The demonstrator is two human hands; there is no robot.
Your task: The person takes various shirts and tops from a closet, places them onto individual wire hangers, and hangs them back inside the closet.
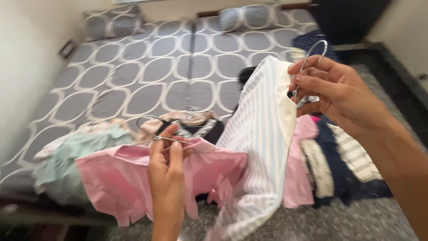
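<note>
Low in the middle of the frame, the left hand (pixel 166 166) is closed on the wire hook (pixel 149 127) of a hanger carrying a pink shirt (pixel 111 176); the hook loops out to the upper left of the fingertips, and the shirt spreads flat to both sides below them. At the upper right, the right hand (pixel 332 91) pinches the stem of a second hook (pixel 317 48), which curves up above the fingers, together with the collar of a pale striped shirt (pixel 261 147). That shirt hangs from the grip down toward the bottom centre, overlapping the pink one's right side. Behind both, a bed (pixel 147 67) with a grey cover patterned in white ovals fills the upper left, two pillows (pixel 113 20) at its head. Clothes lie heaped on its near edge: mint green garments (pixel 67 160) at left, pink, navy and striped pieces (pixel 339 160) under the right wrist.
</note>
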